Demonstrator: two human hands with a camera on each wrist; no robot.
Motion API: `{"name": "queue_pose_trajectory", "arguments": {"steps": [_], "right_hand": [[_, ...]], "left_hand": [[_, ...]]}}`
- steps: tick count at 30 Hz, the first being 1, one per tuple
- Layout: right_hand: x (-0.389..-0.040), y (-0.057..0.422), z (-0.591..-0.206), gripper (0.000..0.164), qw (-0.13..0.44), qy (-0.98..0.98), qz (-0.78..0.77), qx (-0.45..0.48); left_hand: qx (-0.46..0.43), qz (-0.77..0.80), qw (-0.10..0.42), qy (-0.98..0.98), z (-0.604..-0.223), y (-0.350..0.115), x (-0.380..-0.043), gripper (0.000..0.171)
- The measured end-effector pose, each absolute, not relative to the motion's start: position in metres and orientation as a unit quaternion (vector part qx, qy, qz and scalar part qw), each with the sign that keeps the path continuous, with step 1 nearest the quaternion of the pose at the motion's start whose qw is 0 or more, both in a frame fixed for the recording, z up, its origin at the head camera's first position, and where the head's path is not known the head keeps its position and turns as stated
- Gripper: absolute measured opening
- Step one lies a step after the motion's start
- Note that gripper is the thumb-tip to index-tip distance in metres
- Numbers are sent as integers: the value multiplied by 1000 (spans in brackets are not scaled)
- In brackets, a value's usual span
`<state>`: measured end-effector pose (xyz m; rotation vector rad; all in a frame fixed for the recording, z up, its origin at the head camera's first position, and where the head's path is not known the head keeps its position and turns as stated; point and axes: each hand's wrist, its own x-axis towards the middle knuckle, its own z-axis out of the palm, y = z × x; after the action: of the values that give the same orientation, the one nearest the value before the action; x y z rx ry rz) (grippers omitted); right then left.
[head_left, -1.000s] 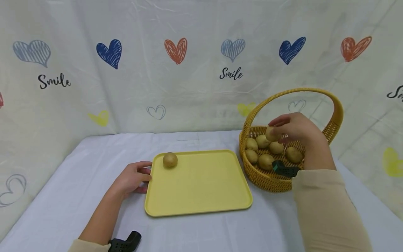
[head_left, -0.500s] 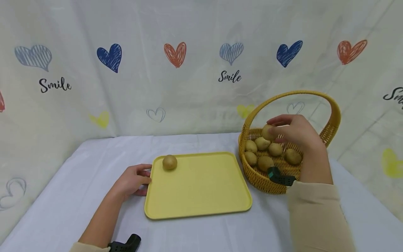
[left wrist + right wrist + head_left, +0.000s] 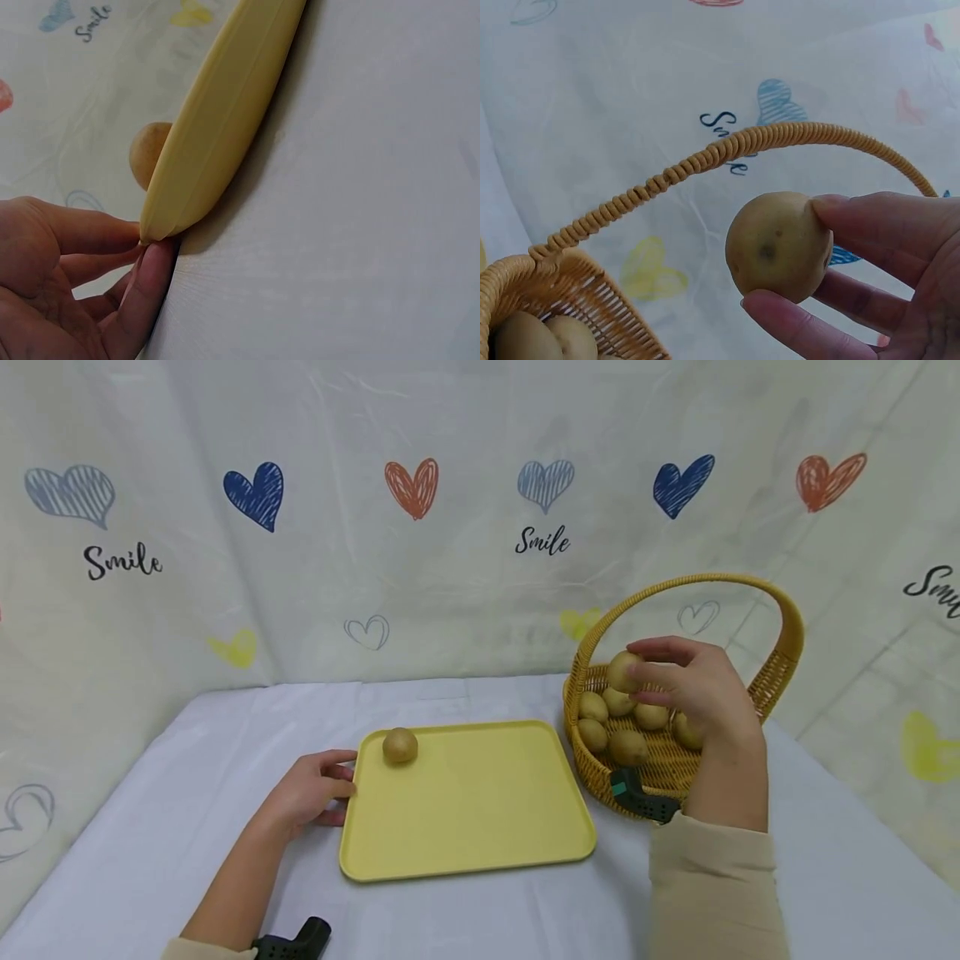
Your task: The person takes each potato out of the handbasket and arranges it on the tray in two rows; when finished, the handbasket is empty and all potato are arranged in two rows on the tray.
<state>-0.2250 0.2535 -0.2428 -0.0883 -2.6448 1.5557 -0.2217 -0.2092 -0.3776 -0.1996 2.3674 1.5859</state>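
Note:
Over the wicker basket point(image 3: 592, 781), my right hand point(image 3: 693, 681) pinches a potato point(image 3: 621, 672) between thumb and fingers. The right wrist view shows the held potato point(image 3: 780, 247) from close by, round and pale brown, in front of the basket's handle point(image 3: 705, 159). My left hand point(image 3: 307, 789) is at the left edge of a yellow tray point(image 3: 465, 802), and in the left wrist view its fingertips point(image 3: 154, 262) meet the tray's rim point(image 3: 169, 217) and hold it. One potato point(image 3: 401, 745) lies in the tray's far left corner. Several more potatoes point(image 3: 627, 747) lie in the basket.
A white cloth point(image 3: 480, 918) covers the table. Behind it hangs a pale curtain point(image 3: 465, 610) printed with hearts and writing. The basket's tall arched handle point(image 3: 697, 579) rises above my right hand. The basket stands just right of the tray.
My right hand has moved left and slightly toward me with the potato, within the basket's handle arch. My left hand stays at the tray's edge.

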Motion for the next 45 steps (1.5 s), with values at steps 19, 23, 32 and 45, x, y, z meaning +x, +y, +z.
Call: {"name": "queue_pose_trajectory", "arguments": {"steps": [19, 23, 32, 45], "right_hand": [[-214, 246, -248, 49, 13, -713, 700, 31], [-214, 240, -253, 37, 16, -697, 713, 69], [-217, 229, -262, 29, 39, -647, 742, 171], [-227, 205, -266, 26, 44, -641, 738, 206]], "left_hand": [[-73, 553, 145, 817, -376, -215, -222, 64], [-76, 556, 145, 815, -377, -215, -220, 63], [-69, 565, 146, 809, -378, -211, -221, 64], [-76, 564, 144, 810, -376, -210, -223, 61]]}}
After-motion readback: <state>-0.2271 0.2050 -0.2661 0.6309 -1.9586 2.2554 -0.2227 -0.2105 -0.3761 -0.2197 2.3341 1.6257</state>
